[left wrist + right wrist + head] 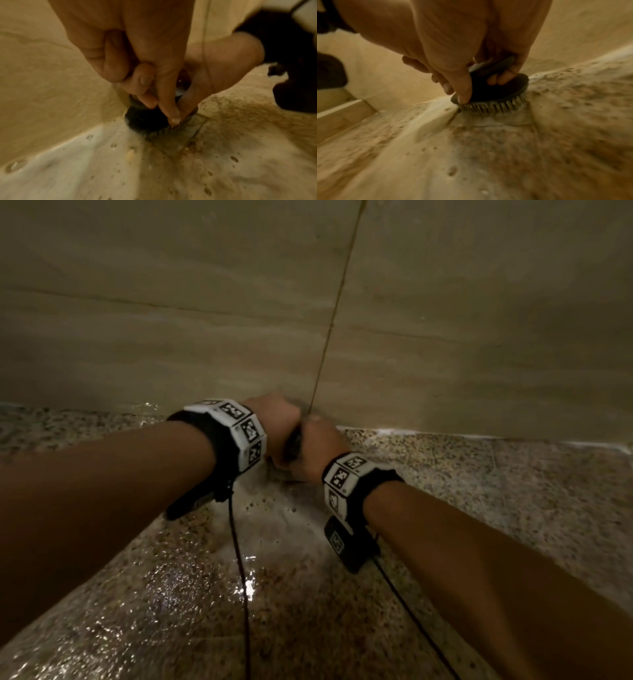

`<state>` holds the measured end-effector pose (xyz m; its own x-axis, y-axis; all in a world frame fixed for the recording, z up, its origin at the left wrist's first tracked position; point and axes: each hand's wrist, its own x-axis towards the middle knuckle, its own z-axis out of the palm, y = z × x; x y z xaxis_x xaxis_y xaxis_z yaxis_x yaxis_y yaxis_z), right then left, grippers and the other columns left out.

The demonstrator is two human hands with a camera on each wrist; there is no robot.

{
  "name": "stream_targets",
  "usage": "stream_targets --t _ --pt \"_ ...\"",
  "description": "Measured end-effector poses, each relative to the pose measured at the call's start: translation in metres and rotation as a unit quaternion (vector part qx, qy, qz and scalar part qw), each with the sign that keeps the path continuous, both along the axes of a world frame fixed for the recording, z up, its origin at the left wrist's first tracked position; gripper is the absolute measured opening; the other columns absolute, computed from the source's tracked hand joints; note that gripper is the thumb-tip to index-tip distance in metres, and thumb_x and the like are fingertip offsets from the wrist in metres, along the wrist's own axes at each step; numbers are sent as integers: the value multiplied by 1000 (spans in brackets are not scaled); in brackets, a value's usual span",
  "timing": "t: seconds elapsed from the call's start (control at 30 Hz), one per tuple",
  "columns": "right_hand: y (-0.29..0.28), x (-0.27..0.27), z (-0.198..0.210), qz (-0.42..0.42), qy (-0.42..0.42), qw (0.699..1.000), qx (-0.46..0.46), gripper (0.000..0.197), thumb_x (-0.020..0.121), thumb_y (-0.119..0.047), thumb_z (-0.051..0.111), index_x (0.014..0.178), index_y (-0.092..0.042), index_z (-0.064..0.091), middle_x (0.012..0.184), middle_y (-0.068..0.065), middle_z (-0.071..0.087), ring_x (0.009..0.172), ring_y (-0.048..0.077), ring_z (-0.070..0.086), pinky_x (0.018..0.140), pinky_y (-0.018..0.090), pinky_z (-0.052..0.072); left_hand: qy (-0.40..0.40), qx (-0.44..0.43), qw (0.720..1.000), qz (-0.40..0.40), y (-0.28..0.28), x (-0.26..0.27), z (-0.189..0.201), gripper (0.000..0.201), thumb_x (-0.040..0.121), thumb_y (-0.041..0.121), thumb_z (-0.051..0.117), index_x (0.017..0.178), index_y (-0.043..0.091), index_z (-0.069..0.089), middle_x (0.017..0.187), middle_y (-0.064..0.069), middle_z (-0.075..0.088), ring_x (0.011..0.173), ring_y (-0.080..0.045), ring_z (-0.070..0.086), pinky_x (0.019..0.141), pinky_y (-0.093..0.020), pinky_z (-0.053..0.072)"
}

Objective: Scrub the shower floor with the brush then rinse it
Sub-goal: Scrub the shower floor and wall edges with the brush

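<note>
Head view: left hand [277, 419] and right hand [317, 448] are seen pressed together on a dark brush [294, 441], mostly hidden, at the wall corner of the wet speckled shower floor [479, 491]
Left wrist view: fingers are curled onto the brush [145, 119]; bristles are set on a square drain plate [178, 136], foam [77, 162] alongside
Right wrist view: the brush [494, 93] handle is gripped, thumb pressed on its rim, bristles down on the floor

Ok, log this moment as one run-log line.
step: scrubbing | brush: bristles down on wet floor, in the corner by the wall | right hand: grips brush | left hand: holds brush too | rinse: not yet
</note>
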<state>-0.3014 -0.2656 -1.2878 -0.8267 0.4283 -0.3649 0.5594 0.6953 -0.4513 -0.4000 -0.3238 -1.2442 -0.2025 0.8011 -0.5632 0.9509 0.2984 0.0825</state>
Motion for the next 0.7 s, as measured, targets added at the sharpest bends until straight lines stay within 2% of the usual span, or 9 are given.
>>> stream_targets --t 0.1,0.17,0.23,0.33,0.43,0.5,0.57,0.63,0.7 --pt "-5 3 4 59 -23 998 -12 42 72 -34 81 103 -8 70 102 10 68 94 25 65 76 29 49 0 -40 999 -13 -8 4 -4 29 74 39 76 86 14 70 69 -1 55 68 -18 55 65 -27 44" --pt "-7 3 3 43 9 999 8 46 76 -35 79 110 -7 65 110 10 62 102 26 58 82 30 44 5 -6 1000 0 -10 -1 -4 28 78 38 72 86 11 71 70 -5 59 69 -21 59 67 -30 49" --pt "-10 -1 4 24 30 999 19 50 75 -37 79 112 -7 64 111 11 60 103 27 59 86 33 47 6 -4 1000 -2 -9 -4 1 22 77 36 73 80 15 71 66 -1 61 64 -18 59 67 -29 49" --pt "-14 -4 3 70 4 997 -24 36 71 -30 82 98 -8 70 98 9 70 90 24 66 73 30 52 1 -54 998 -18 -15 -2 3 23 72 37 79 69 20 64 54 8 48 57 -12 51 64 -24 43" --pt "-13 -5 3 44 42 998 -2 37 72 -27 81 102 -10 68 104 10 67 96 27 64 72 25 44 12 -19 1000 -12 -15 -9 1 22 72 36 78 77 16 70 58 4 52 65 -18 59 66 -27 49" --pt "-14 -12 5 44 25 999 16 41 72 -28 82 104 -7 67 105 12 66 96 28 64 76 29 48 12 -31 999 -14 -13 -12 4 21 71 35 80 72 20 67 58 5 52 61 -16 55 64 -26 46" --pt "-15 -13 3 74 -7 997 -14 40 70 -29 83 102 -8 69 98 8 69 90 24 66 71 28 50 -5 -54 999 -10 -16 -12 1 24 69 38 81 76 18 68 58 6 51 62 -15 53 65 -26 45" --pt "-12 -10 1 69 17 997 -18 41 70 -30 82 103 -10 68 101 7 67 93 24 65 71 25 45 5 -31 1000 -1 -17 -12 -1 29 72 38 78 84 12 71 64 2 55 64 -17 54 66 -28 47" --pt "-9 -5 0 47 43 998 2 46 70 -34 82 106 -9 66 105 10 64 95 26 62 75 28 47 11 -15 1000 0 -15 -10 0 28 75 36 76 88 11 72 67 0 57 65 -18 53 65 -28 46"
